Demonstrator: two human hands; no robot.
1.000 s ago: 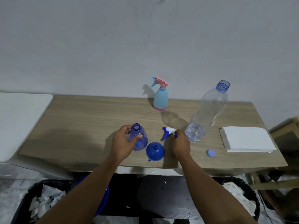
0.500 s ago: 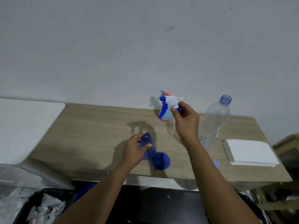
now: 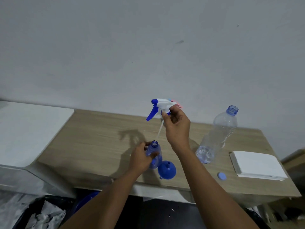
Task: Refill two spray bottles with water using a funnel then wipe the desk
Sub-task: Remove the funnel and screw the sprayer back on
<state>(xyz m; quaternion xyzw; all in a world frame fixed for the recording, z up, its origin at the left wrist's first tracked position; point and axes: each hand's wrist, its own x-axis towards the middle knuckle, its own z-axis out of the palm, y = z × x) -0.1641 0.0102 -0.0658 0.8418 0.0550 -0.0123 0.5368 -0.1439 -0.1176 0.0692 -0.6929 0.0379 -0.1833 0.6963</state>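
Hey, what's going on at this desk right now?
A person is working on a small blue spray bottle standing on the wooden desk. The left hand grips it while the right hand holds its white-and-blue spray head above, the dip tube tip at the open mouth. A blue funnel lies upside down beside the bottle. To the right are an uncapped clear water bottle with a little water left, its cap, and a stack of white tissues.

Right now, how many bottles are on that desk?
3. A small blue spray bottle gripped by the left hand, a clear water bottle to its right, and a pink-topped spray bottle at the back, mostly hidden behind the right hand holding the sprayer.
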